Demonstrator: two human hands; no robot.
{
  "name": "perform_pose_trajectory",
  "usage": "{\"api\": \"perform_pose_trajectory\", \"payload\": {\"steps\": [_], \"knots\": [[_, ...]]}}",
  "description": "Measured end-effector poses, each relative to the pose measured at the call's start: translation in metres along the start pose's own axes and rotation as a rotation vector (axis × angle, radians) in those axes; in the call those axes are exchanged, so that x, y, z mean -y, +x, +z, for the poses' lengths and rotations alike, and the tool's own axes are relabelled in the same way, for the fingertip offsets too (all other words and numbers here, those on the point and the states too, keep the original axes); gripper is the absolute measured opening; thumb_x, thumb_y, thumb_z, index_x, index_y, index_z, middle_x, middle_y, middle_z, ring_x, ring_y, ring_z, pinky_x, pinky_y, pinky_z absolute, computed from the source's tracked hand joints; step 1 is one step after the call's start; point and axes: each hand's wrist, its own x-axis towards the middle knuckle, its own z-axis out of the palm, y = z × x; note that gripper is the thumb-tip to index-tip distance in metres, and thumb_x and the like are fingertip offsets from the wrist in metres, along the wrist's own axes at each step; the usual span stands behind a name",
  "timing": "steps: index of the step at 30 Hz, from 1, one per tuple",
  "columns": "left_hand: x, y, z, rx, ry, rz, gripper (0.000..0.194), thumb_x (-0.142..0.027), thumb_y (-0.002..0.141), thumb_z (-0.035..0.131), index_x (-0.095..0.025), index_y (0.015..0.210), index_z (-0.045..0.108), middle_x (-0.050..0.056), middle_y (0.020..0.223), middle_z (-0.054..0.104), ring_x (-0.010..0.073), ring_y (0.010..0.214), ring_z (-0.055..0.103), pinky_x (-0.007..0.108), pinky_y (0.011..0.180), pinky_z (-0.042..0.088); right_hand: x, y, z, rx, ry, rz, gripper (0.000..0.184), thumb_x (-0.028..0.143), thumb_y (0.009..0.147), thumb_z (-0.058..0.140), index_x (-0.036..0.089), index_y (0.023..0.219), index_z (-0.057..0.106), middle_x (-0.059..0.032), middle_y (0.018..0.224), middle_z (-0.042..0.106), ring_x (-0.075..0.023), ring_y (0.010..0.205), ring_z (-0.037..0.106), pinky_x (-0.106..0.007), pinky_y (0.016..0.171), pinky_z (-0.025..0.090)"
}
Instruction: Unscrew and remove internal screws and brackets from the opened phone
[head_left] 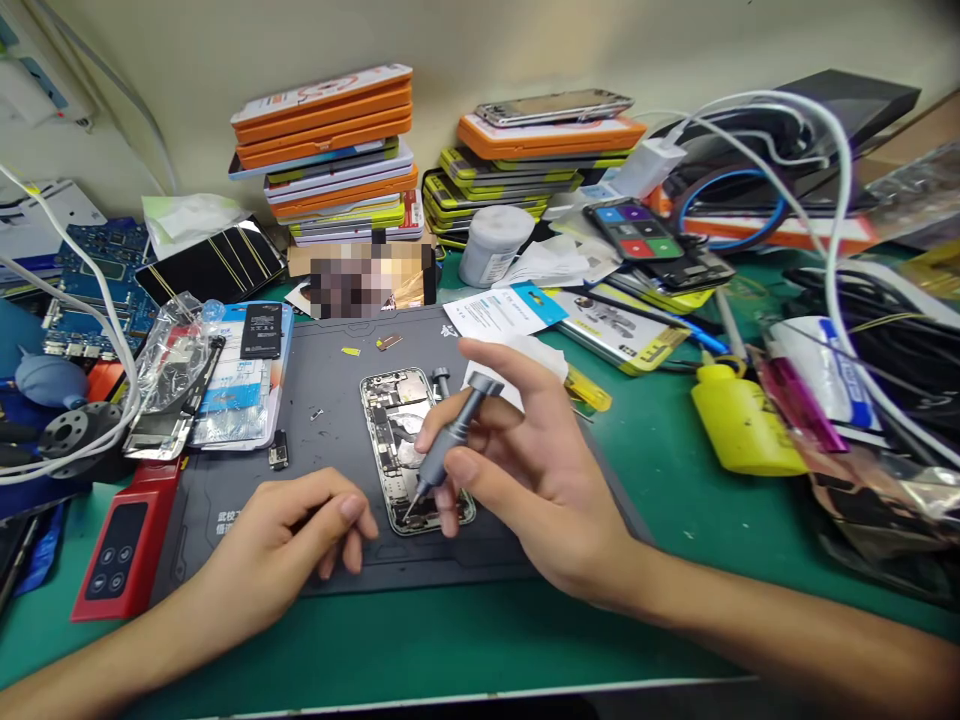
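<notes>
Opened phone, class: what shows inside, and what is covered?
Inside the phone, dark circuitry lies at left and silvery parts at top; the right hand and screwdriver hide some right-side contents.

Smooth metallic screwdriver (444, 450); matt, smooth work mat (319, 365)

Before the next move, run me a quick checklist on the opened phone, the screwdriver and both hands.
1. Screwdriver gripped: ok, between the thumb and fingers of the right hand.
2. Tip over the phone: ok, above its near end.
3. Tip seated in a screw: cannot tell, too small to see.
4. Phone lying on the mat: ok.
5. Left hand steadying the phone: not ok, beside it.
6. Small parts contained: not ok, several lie loose on the mat.
</notes>
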Motion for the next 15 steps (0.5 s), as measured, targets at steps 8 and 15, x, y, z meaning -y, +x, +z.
{"api": "perform_pose_trajectory", "payload": {"steps": [8, 15], "knots": [[-0.0045, 0.0048, 0.0012, 0.017, -0.113, -0.014, 0.019, -0.022, 0.102, 0.070, -0.024, 0.107, 0.088, 0.004, 0.092, 0.086, 0.0088, 0.057, 0.066, 0.018, 0.059, 0.058, -0.0021, 0.0009, -0.0002, 0.016, 0.166, 0.092, 0.049, 0.022, 0.112, 0.059, 0.037, 0.155, 0.042, -0.0012, 0.116, 0.071, -0.0110, 0.079, 0.080, -0.029, 0.080, 0.074], [-0.0054, 0.0061, 0.0019, 0.015, -0.120, -0.051, 0.019, -0.023, 0.101, 0.071, -0.024, 0.105, 0.090, 0.004, 0.095, 0.087, 0.0098, 0.056, 0.068, 0.019, 0.061, 0.060, -0.0057, -0.0011, 0.0031, 0.027, 0.111, 0.100, 0.047, 0.024, 0.112, 0.059, 0.037, 0.154, 0.043, -0.0026, 0.117, 0.071, -0.0116, 0.078, 0.079, -0.028, 0.074, 0.073]]}}
